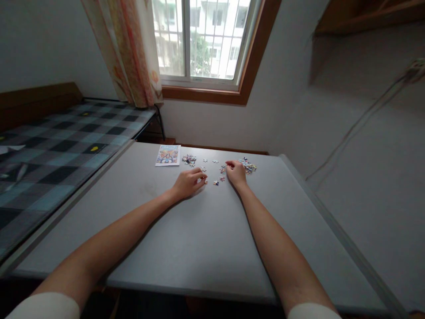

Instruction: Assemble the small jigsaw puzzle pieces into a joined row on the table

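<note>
Near the table's middle, my left hand point(189, 183) has its thumb and fingers pinched at a small orange jigsaw piece point(206, 182). My right hand point(236, 173) is closed beside a few loose jigsaw pieces point(222, 169); anything in its fingertips is too small to make out. Between the hands lie a pink jigsaw piece point(222, 179) and a dark blue and yellow one point(216, 183). Several pale pieces point(215, 161) are spread farther back. One pile of pieces point(189, 160) sits beyond my left hand, and another pile point(249, 165) is partly behind my right hand.
A printed picture sheet point(168, 155) lies at the back left of the white table point(199, 248). A bed with a checked cover point(99, 128) adjoins the left side. Beyond the table are a window point(202, 44) and a curtain point(129, 53); a wall stands to the right.
</note>
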The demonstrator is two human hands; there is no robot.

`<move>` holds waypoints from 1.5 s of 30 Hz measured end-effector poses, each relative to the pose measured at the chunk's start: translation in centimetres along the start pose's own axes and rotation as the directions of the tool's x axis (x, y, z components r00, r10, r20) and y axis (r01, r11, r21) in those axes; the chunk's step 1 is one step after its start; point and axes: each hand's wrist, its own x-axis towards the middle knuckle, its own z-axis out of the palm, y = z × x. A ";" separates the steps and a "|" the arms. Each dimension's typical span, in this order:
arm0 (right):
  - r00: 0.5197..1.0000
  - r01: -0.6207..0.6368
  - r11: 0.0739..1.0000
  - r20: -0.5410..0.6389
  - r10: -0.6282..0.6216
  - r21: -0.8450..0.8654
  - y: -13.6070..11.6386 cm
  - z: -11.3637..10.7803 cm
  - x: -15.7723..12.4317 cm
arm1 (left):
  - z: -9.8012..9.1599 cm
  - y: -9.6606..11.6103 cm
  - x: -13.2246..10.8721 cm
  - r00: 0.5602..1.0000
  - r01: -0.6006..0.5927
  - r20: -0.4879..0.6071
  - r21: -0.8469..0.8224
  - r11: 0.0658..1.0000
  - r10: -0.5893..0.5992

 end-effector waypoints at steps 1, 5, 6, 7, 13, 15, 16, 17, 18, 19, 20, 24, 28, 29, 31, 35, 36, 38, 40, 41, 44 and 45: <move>1.000 -0.010 0.999 0.012 0.011 -0.040 -0.1 -0.1 -0.1 | 0.0 0.0 0.0 1.000 -0.001 0.002 0.001 1.000 0.001; 0.997 -0.051 0.983 0.045 0.060 -0.177 -0.9 -0.5 -0.5 | -0.1 0.1 0.0 1.000 0.001 0.001 0.004 1.000 -0.001; 0.996 -0.056 0.980 0.054 0.068 -0.191 -1.0 -0.6 -0.6 | -0.2 0.2 0.1 1.000 0.001 0.002 0.006 1.000 -0.001; 0.995 -0.061 0.978 0.061 0.075 -0.201 -1.2 -0.7 -0.6 | -0.2 0.2 0.1 1.000 0.002 0.004 0.008 1.000 -0.002; 0.992 -0.067 0.974 0.086 0.088 -0.216 -1.5 -0.8 -0.7 | -0.3 0.3 0.1 1.000 0.018 0.020 0.009 1.000 -0.018; 0.992 -0.068 0.975 0.090 0.089 -0.214 -1.6 -0.9 -0.7 | -0.3 0.3 0.1 1.000 0.015 0.019 0.002 1.000 -0.015; 0.992 -0.069 0.974 0.091 0.090 -0.214 -1.6 -0.9 -0.7 | -0.4 0.4 0.1 1.000 0.015 0.022 0.000 1.000 -0.015; 0.992 -0.070 0.974 0.091 0.091 -0.215 -1.6 -0.9 -0.7 | -0.4 0.4 0.1 1.000 0.014 0.023 0.000 1.000 -0.014; 0.991 -0.070 0.974 0.093 0.092 -0.214 -1.6 -0.9 -0.8 | -0.4 0.4 0.1 1.000 0.014 0.023 0.000 1.000 -0.014; 0.991 -0.069 0.975 0.095 0.091 -0.212 -1.6 -0.9 -0.8 | -0.4 0.4 0.1 1.000 0.013 0.022 0.001 1.000 -0.013; 0.991 -0.067 0.975 0.096 0.089 -0.210 -1.6 -0.9 -0.8 | -0.4 0.4 0.1 1.000 0.012 0.020 0.001 1.000 -0.012; 0.992 -0.063 0.977 0.098 0.085 -0.206 -1.7 -1.0 -0.8 | -0.3 0.2 0.0 1.000 0.016 0.025 -0.003 1.000 -0.016; 0.991 -0.064 0.975 0.099 0.087 -0.214 -1.7 -1.1 -0.8 | -0.1 0.0 0.0 1.000 0.009 0.020 0.009 1.000 -0.009; 0.991 -0.064 0.975 0.098 0.087 -0.215 -1.7 -1.1 -0.8 | -0.1 0.0 0.0 1.000 0.007 0.017 0.012 1.000 -0.008; 0.992 -0.064 0.975 0.097 0.086 -0.213 -1.7 -1.0 -0.8 | -0.1 0.0 0.0 1.000 0.004 0.013 0.013 1.000 -0.005; 0.992 -0.065 0.975 0.096 0.087 -0.213 -1.7 -1.0 -0.8 | -0.1 -0.1 0.0 1.000 -0.006 0.008 -0.001 1.000 0.006; 0.991 -0.066 0.974 0.098 0.089 -0.217 -1.7 -1.0 -0.8 | -0.1 -0.1 -0.1 1.000 -0.007 0.008 -0.003 1.000 0.007; 0.991 -0.068 0.972 0.100 0.092 -0.223 -1.8 -1.0 -0.8 | 0.0 -0.2 0.0 1.000 -0.009 0.000 0.005 1.000 0.009; 0.991 -0.066 0.972 0.101 0.091 -0.227 -1.8 -1.1 -0.8 | 0.1 -0.2 0.0 1.000 0.005 -0.030 0.041 0.999 -0.004; 0.991 -0.064 0.971 0.102 0.090 -0.228 -1.8 -1.1 -0.8 | 0.1 -0.2 0.1 0.998 0.030 -0.059 0.070 0.997 -0.026; 0.991 -0.058 0.972 0.107 0.084 -0.229 -1.8 -1.0 -0.8 | -0.2 -0.5 0.3 0.972 0.196 -0.166 0.169 0.966 -0.168; 0.991 -0.057 0.972 0.106 0.082 -0.227 -1.7 -1.0 -0.8 | -0.4 -0.8 0.4 0.955 0.263 -0.189 0.196 0.945 -0.227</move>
